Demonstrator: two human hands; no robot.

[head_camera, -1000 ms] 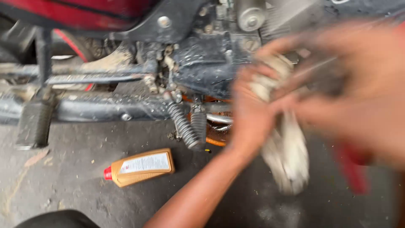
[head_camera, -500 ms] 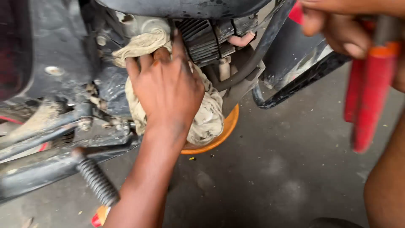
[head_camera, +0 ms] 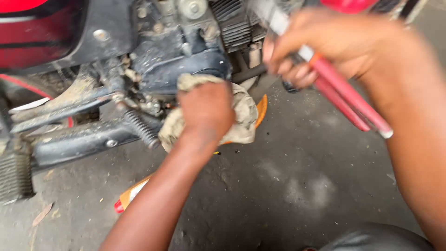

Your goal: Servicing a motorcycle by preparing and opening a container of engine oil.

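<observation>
— Head view: where is the crumpled dirty beige cloth rag?

— Under the left hand, pressed against the black greasy motorcycle engine case, fingers closed into it.

— And the other?

— Right hand, up and rightward, grips red-handled metal pliers, handles slanting down toward the concrete floor.

A soft, crumpled cloth rag, dull beige and stained, is pressed under the left hand's fingers. Smooth red plastic handles of pliers are clasped by the right hand's fingers. Behind the left fingers, matt black metal of the engine casing is coated with rough grime. Below, rough grey concrete floor is seen.
</observation>
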